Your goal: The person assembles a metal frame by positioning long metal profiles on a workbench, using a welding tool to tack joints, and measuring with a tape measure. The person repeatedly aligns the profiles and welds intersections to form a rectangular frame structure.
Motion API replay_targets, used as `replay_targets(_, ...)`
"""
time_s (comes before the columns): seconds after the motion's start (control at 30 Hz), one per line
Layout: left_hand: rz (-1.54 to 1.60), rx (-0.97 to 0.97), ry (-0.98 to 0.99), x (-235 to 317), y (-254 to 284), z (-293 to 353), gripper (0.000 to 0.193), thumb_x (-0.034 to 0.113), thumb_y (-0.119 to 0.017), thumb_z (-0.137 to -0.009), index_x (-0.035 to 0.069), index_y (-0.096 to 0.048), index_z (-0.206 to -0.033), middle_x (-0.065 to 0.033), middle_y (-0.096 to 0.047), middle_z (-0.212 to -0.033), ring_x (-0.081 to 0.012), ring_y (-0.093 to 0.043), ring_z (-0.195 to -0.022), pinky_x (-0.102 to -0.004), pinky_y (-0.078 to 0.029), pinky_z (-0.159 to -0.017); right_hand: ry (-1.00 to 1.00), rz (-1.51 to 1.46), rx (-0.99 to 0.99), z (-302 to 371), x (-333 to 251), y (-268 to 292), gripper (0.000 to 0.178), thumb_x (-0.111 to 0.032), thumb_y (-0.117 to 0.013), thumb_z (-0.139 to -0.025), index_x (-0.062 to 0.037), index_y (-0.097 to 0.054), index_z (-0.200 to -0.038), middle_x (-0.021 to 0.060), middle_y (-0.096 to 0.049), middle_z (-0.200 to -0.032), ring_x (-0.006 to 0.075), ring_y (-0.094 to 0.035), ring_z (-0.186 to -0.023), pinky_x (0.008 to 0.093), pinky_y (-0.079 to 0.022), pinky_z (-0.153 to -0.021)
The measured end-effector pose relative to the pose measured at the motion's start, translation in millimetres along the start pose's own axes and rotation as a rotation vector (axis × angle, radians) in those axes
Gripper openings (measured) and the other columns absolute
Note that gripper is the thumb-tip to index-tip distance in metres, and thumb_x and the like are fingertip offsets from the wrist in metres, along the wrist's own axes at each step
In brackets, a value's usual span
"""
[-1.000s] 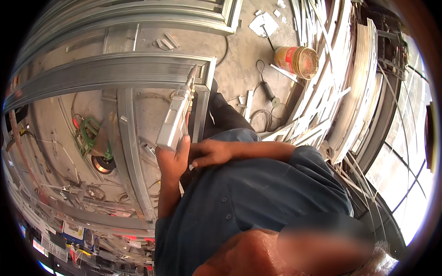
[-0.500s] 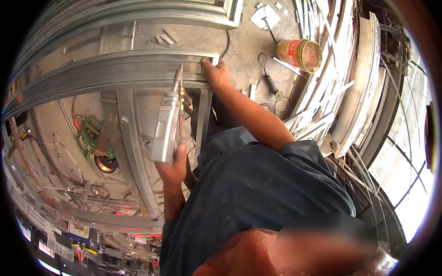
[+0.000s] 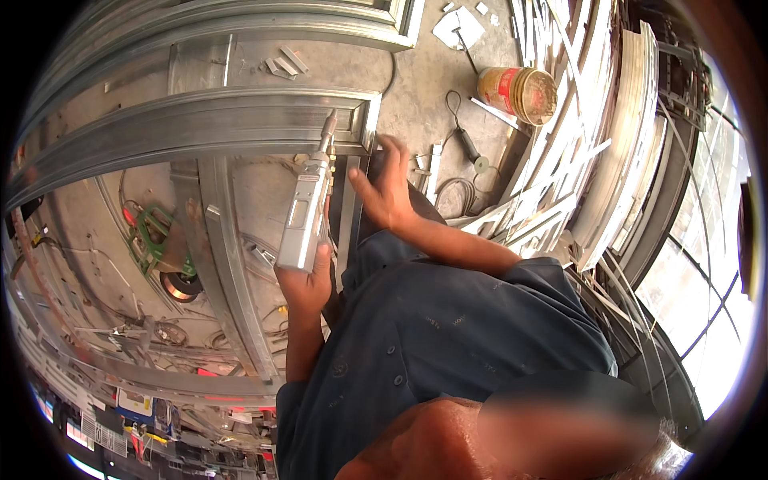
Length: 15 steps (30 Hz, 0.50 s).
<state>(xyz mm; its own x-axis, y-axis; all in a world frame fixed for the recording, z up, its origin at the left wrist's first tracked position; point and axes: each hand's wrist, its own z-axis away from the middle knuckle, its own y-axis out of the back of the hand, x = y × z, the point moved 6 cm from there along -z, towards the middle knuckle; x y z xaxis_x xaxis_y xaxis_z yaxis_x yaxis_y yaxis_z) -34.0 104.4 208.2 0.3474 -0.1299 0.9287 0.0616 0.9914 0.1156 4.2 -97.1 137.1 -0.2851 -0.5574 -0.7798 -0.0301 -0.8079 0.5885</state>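
Note:
My left hand (image 3: 306, 282) is wrapped around the back end of a silver, box-shaped welding gun (image 3: 302, 210). Its narrow copper-coloured tip points up toward the metal frame (image 3: 240, 120), close to the corner, and brass fittings run along its right side. Whether the tip touches the metal, I cannot tell. My right hand (image 3: 387, 188) is empty, fingers spread and slightly blurred, just below the frame's right corner and apart from it. Below that corner, a metal upright runs down between the gun and my right hand.
Another metal frame (image 3: 352, 36) lies at the far side. Small metal offcuts (image 3: 286, 62) rest between the frames. To the right are a yellowish bucket (image 3: 512, 92) on its side, a corded grinder-like tool (image 3: 472, 150) and long metal strips (image 3: 572, 152). A green-framed reel (image 3: 160, 244) stands left.
My right hand has let go of the frame's corner and moved down toward me, its fingers spreading. The welding gun in my left hand has shifted slightly right.

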Motion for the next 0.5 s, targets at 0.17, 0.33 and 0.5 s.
replay_targets(0.17, -0.159, -0.018, -0.052, -7, -15, -7, 0.022, 0.016, -0.067, -0.096, -0.004, -0.069, -0.104, -0.0197, -0.071, -0.083, -0.0351, -0.071, -0.073, -0.0409, -0.052, -0.064, 0.064, -0.110, -0.268, 42, -17, -4, 0.065, -0.038, -0.067, -0.094, -0.0008, -0.043, -0.141, 0.0262, -0.038, -0.141, 0.0471, -0.036, -0.134, 0.0530, -0.033, -0.113)
replay_targets(0.33, -0.171, -0.048, -0.097, -6, -22, -13, 0.024, 0.016, -0.063, -0.100, -0.007, -0.065, -0.108, -0.0084, -0.068, -0.083, -0.0175, -0.064, -0.074, -0.0334, -0.050, -0.067, 0.156, -0.027, -0.382, 54, -9, -16, 0.066, -0.048, -0.060, -0.096, -0.0046, -0.046, -0.143, 0.0261, -0.036, -0.147, 0.0494, -0.027, -0.141, 0.0582, -0.027, -0.116)
replay_targets(0.5, -0.177, -0.053, -0.095, -5, -25, -17, 0.026, 0.017, -0.062, -0.100, -0.007, -0.065, -0.110, -0.0099, -0.069, -0.087, -0.0185, -0.065, -0.077, -0.0346, -0.051, -0.069, 0.168, -0.017, -0.402, 54, -6, -17, 0.066, -0.049, -0.059, -0.097, -0.0048, -0.045, -0.144, 0.0261, -0.034, -0.149, 0.0494, -0.024, -0.143, 0.0584, -0.026, -0.117)
